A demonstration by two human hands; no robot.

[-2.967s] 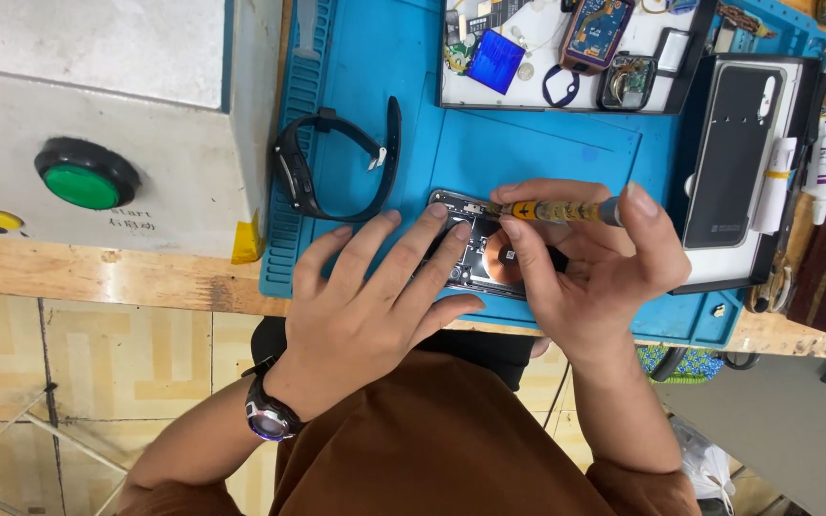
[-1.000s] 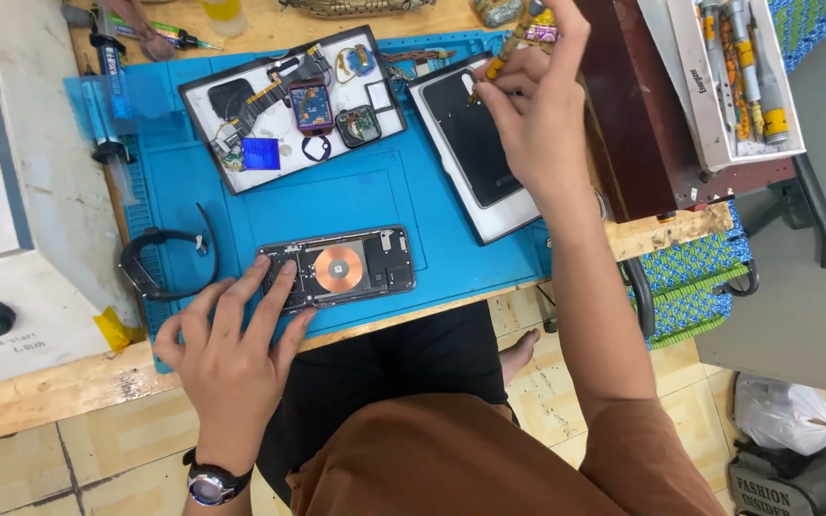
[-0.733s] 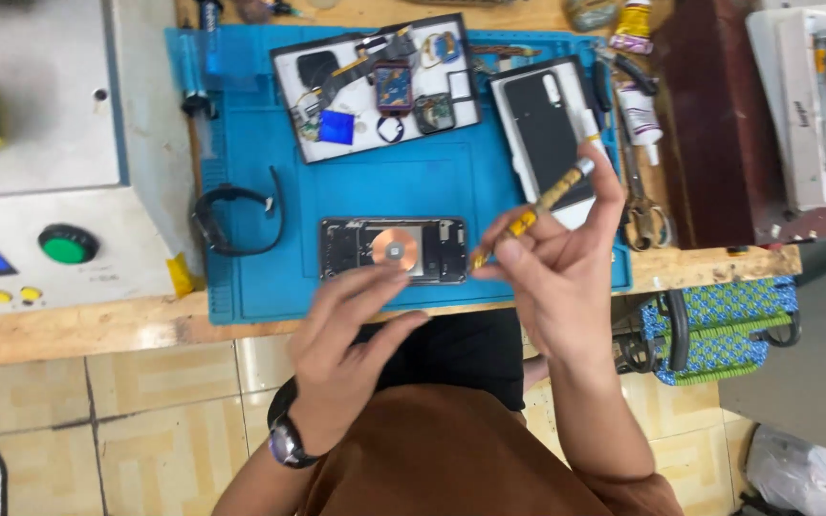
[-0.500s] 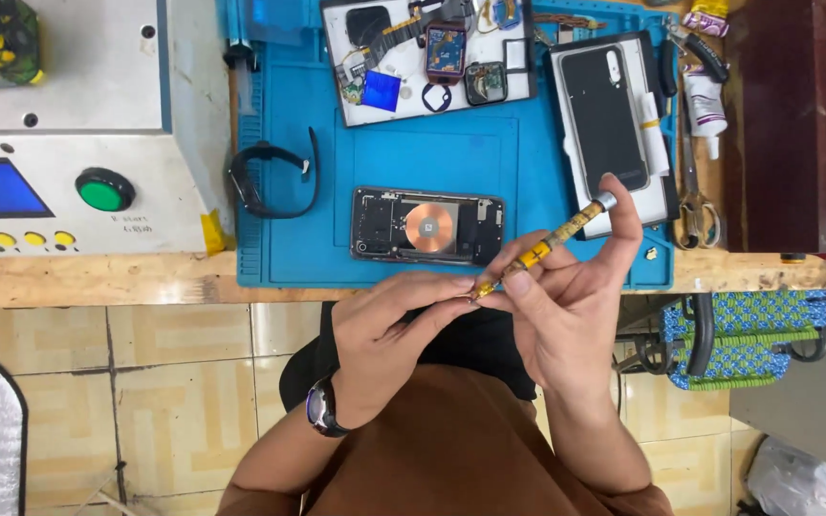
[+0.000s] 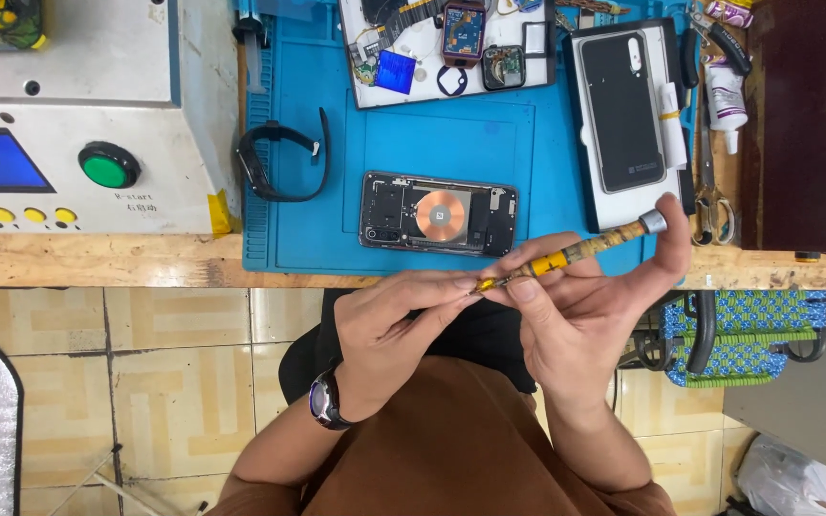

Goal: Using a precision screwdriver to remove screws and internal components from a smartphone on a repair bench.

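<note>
Head view: right hand (image 5: 585, 320) grips a yellow screwdriver (image 5: 566, 256), left hand (image 5: 399, 325) pinches its tip, both near the opened phone (image 5: 437, 213) on the worktop's blue mat (image 5: 308, 229).

Everything is placed from the blue work mat (image 5: 451, 143) on the wooden bench. Near its middle lies an opened phone (image 5: 438, 214) with a copper coil showing. On its left part rests a black wristband (image 5: 282, 167). At its top edge sits a white tray (image 5: 446, 48) of small parts — circuit boards, a blue square chip. On its right part lies a black back cover (image 5: 620, 110) on a white pad. Left of the mat stands a grey machine (image 5: 78, 115) with a green button (image 5: 108, 164); right of it — scissors (image 5: 709, 182).
</note>
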